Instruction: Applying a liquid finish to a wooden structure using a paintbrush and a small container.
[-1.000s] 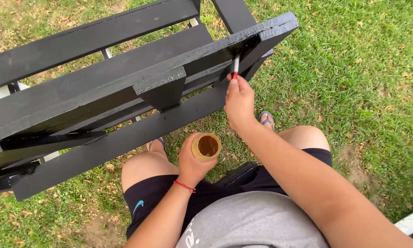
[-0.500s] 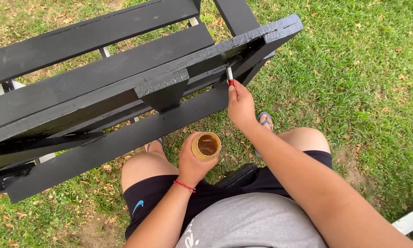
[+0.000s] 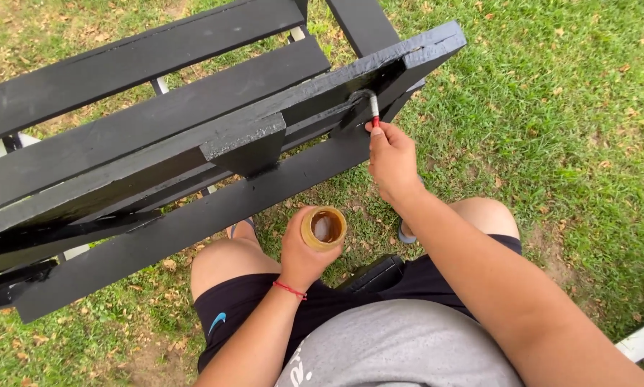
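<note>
Right hand (image 3: 392, 161) pinches a light, thin paintbrush (image 3: 373, 109) low on its handle against the black pallet (image 3: 193, 115), left hand (image 3: 302, 251) wraps a small, probably spill-prone paint cup (image 3: 323, 227).

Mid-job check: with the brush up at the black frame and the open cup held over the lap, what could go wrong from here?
1. The small open cup in the left hand sits just above the bare knees; a tilt could spill on the shorts.
2. The right hand is close to the glossy black wooden frame while working the brush; knuckles may smear it.
</note>
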